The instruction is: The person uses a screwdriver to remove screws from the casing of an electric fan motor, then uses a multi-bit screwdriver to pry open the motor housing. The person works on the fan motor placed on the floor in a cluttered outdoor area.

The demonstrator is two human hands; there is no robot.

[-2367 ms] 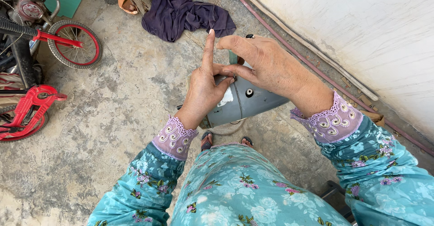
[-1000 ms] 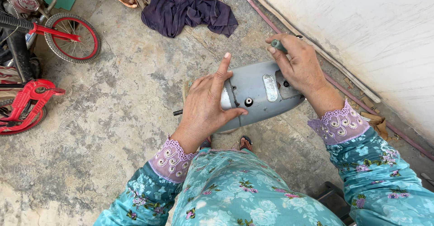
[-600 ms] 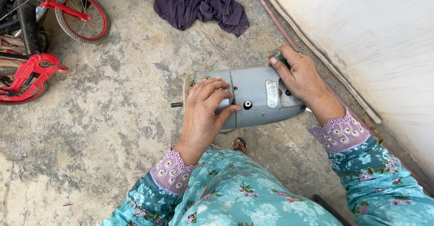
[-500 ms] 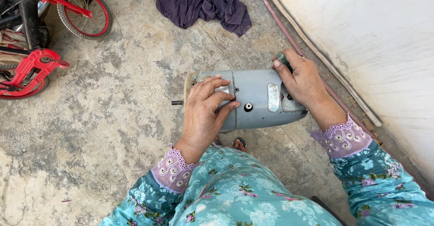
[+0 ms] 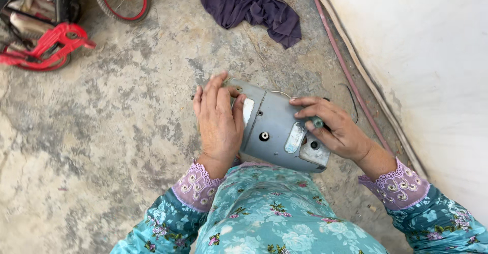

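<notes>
Over the lap, the grey metal motor housing [image 5: 277,132] has tilted since earlier. Left hand [image 5: 219,119] clamps its end; right hand [image 5: 335,129] now pinches a small green-handled tool [image 5: 317,123]

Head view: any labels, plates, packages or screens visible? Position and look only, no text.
Silver nameplate: small rounded oblong, on the top face of the grey motor housing, near the right hand.
Pale patch: whitish upright rectangle on the housing's left end, right beside the left hand; cannot tell whether it is a label or a shiny reflection.
No packages, signs or screens in view.
</notes>
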